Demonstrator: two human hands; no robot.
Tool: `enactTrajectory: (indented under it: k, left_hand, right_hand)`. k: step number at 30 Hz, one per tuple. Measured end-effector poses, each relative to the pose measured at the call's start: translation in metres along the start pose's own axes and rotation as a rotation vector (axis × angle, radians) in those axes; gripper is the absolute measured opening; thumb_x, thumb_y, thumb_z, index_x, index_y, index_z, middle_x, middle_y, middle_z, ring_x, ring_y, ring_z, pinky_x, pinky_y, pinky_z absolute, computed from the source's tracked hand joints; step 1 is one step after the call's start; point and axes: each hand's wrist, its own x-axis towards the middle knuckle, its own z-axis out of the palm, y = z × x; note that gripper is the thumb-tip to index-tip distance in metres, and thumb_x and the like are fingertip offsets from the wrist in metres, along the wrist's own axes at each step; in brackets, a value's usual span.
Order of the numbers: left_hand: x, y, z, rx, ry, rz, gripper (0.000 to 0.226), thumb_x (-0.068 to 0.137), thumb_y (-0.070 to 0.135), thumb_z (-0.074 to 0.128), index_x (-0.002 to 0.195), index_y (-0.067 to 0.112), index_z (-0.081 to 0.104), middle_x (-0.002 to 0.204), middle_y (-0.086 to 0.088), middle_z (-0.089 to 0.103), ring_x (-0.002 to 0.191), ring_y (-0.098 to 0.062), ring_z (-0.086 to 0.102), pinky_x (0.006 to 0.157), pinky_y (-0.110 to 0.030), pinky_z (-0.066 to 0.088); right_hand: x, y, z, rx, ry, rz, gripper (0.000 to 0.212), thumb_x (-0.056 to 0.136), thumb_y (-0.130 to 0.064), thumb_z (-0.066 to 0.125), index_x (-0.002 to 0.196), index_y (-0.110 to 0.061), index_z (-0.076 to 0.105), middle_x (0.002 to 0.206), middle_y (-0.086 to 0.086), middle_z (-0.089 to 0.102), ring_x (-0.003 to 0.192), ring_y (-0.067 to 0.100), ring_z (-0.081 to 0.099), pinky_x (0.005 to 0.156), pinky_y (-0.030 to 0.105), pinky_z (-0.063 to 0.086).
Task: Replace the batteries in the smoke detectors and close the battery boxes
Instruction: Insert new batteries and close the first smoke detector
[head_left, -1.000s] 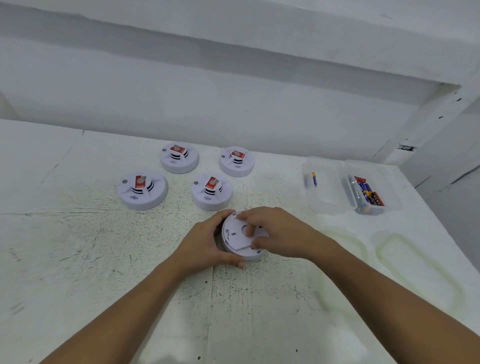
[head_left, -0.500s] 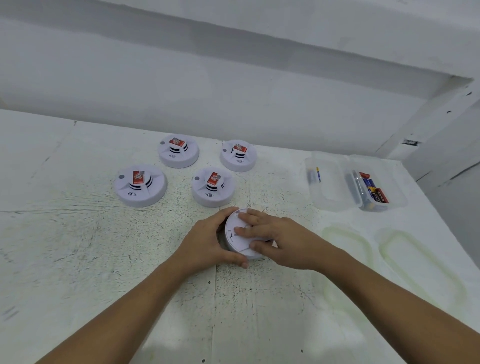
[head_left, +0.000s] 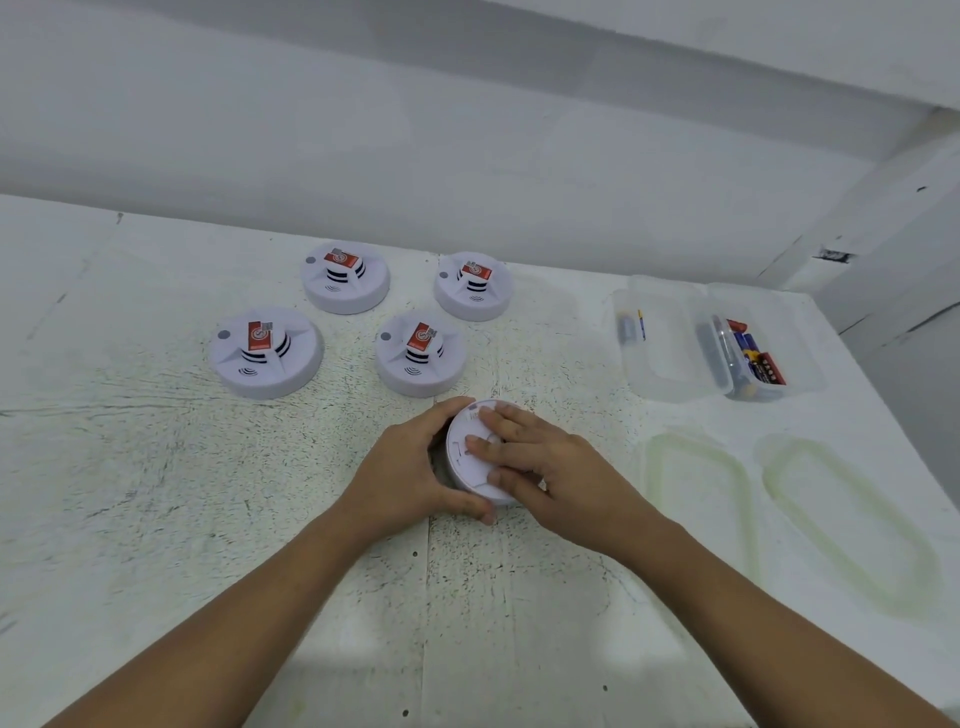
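table (head_left: 156, 519): white, rough, speckled, cracked coat | smoke detectors (head_left: 266, 358) at table's far side: smooth matt white plastic, red labels | boxes (head_left: 670, 358) at table's right: clear glossy plastic | lids (head_left: 696, 499): translucent smooth plastic

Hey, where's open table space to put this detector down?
Widest bare patch: the table left of your left hand, nearer than the front-left detector. The strip between your forearms is bare. Crowded: four detectors behind the held detector, tubs and lids on the right.
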Motion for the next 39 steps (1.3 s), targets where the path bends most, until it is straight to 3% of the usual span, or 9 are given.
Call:
enactTrajectory:
  k: [14,18,22,26,29,31,34,36,39]
  left_hand:
    - [-0.002,0.005,0.001,-0.038,0.018,-0.003,0.092,0.041,0.031,0.095,0.122,0.041,0.051,0.104,0.025,0.067,0.094,0.002,0.063,0.076,-0.008,0.047]
    - [-0.004,0.003,0.002,-0.051,0.025,-0.012,0.094,0.042,0.030,0.096,0.125,0.034,0.053,0.105,0.020,0.068,0.097,0.001,0.063,0.079,-0.010,0.048]
    - [-0.004,0.002,0.004,-0.015,0.037,-0.007,0.095,0.042,0.037,0.095,0.127,0.036,0.051,0.108,0.020,0.066,0.101,0.004,0.060,0.080,-0.009,0.047]
    - [-0.006,0.004,0.004,-0.028,0.068,-0.013,0.092,0.043,0.040,0.094,0.125,0.035,0.053,0.109,0.022,0.065,0.103,0.008,0.058,0.081,-0.008,0.047]
    - [-0.006,0.002,0.003,-0.098,0.086,-0.028,0.080,0.049,0.041,0.092,0.121,0.033,0.058,0.108,0.020,0.067,0.101,0.006,0.061,0.081,-0.012,0.050]
    - [-0.006,0.001,0.002,-0.139,0.107,-0.035,0.072,0.055,0.050,0.083,0.120,0.029,0.060,0.107,0.017,0.068,0.100,0.002,0.063,0.082,-0.015,0.051]
    - [-0.009,0.004,-0.001,-0.186,0.141,0.001,0.050,0.071,0.058,0.060,0.113,0.030,0.062,0.103,0.019,0.069,0.096,0.000,0.064,0.079,-0.013,0.049]
    - [-0.010,0.006,-0.001,-0.232,0.142,0.036,0.047,0.082,0.054,0.051,0.116,0.024,0.062,0.107,0.012,0.070,0.099,-0.007,0.065,0.080,-0.016,0.050]
    - [-0.010,0.007,0.000,-0.257,0.151,0.052,0.043,0.085,0.043,0.052,0.121,0.021,0.060,0.111,0.009,0.069,0.100,-0.011,0.065,0.080,-0.016,0.050]
  right_hand:
    - [-0.003,-0.014,0.010,0.058,0.079,0.143,0.038,0.095,-0.024,0.054,0.133,-0.027,0.054,0.151,-0.007,0.035,0.141,-0.002,0.017,0.114,0.021,0.019]
    - [-0.008,-0.011,0.008,0.307,0.144,0.212,0.039,0.089,-0.008,0.058,0.125,-0.025,0.061,0.143,-0.013,0.045,0.136,-0.009,0.025,0.112,0.014,0.023]
    - [-0.016,-0.004,0.008,0.548,0.290,0.266,0.056,0.074,0.010,0.046,0.114,-0.022,0.067,0.129,-0.014,0.058,0.131,-0.009,0.036,0.106,0.010,0.031]
    - [-0.026,-0.002,0.015,0.410,0.263,0.214,0.068,0.068,0.014,0.047,0.123,-0.024,0.060,0.135,-0.017,0.050,0.136,-0.010,0.026,0.107,0.005,0.022]
    - [-0.028,0.000,0.023,0.356,0.255,0.165,0.066,0.073,0.006,0.055,0.129,-0.029,0.053,0.140,-0.014,0.047,0.138,-0.005,0.027,0.111,0.011,0.024]
    - [-0.027,-0.002,0.022,0.487,0.319,0.214,0.061,0.075,0.002,0.065,0.123,-0.033,0.056,0.133,-0.013,0.055,0.129,-0.001,0.044,0.108,0.019,0.037]
    - [-0.023,-0.007,0.011,0.835,0.430,0.236,0.047,0.074,0.008,0.072,0.112,-0.017,0.066,0.114,-0.001,0.068,0.110,0.014,0.062,0.094,0.028,0.051]
    - [-0.021,-0.008,0.002,0.982,0.513,0.241,0.035,0.078,0.004,0.071,0.109,-0.010,0.066,0.107,0.007,0.071,0.100,0.021,0.067,0.083,0.028,0.054]
    - [-0.014,-0.012,-0.001,1.123,0.557,0.314,0.029,0.085,-0.007,0.066,0.112,-0.014,0.065,0.102,0.009,0.073,0.092,0.023,0.070,0.074,0.031,0.057]
